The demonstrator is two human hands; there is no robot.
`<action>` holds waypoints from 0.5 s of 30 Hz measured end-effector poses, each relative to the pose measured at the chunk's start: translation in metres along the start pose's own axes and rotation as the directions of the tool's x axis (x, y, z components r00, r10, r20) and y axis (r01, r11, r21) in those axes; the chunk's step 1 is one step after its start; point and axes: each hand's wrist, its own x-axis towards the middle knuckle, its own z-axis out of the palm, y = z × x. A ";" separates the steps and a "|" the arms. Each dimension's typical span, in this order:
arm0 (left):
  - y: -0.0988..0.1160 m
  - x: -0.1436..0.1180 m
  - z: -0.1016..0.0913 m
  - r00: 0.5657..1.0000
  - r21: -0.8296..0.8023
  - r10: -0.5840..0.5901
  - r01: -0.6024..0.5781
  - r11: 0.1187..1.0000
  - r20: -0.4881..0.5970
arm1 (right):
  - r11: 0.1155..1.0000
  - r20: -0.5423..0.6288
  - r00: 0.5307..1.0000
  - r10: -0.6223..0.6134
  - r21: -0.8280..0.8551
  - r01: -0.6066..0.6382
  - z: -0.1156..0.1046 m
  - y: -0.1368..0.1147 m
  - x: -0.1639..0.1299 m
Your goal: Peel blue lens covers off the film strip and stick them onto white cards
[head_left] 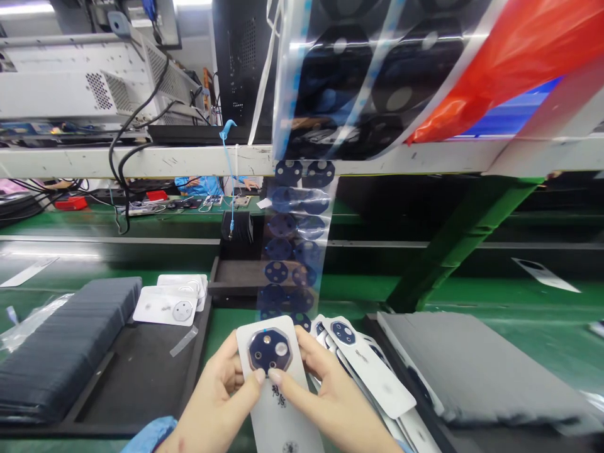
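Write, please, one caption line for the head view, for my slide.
Both hands, left and right, hold a white back cover, thumbs pressing its dark lens ring.

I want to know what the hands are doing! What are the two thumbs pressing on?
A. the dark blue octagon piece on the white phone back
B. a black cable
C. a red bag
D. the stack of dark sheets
A: both thumbs meet at the lower edge of the dark blue octagon piece on the white phone back, held by the left hand and right hand.
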 end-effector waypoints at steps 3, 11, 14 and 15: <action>-0.004 -0.001 -0.001 0.999 0.061 0.008 -0.006 0.998 -0.031 | 1.000 0.039 0.999 -0.005 -0.004 0.005 0.000 0.001 0.001; -0.007 -0.001 -0.003 0.997 0.318 0.066 -0.073 0.945 0.035 | 0.998 -0.021 1.000 0.018 0.062 -0.016 0.002 0.011 0.007; -0.007 -0.002 -0.004 0.990 0.471 0.122 -0.143 0.870 0.075 | 0.998 -0.072 0.997 0.019 0.062 -0.015 0.006 0.014 0.009; -0.007 -0.003 -0.003 0.988 0.494 0.132 -0.152 0.856 0.076 | 0.998 -0.082 0.996 0.024 0.062 -0.019 0.007 0.014 0.009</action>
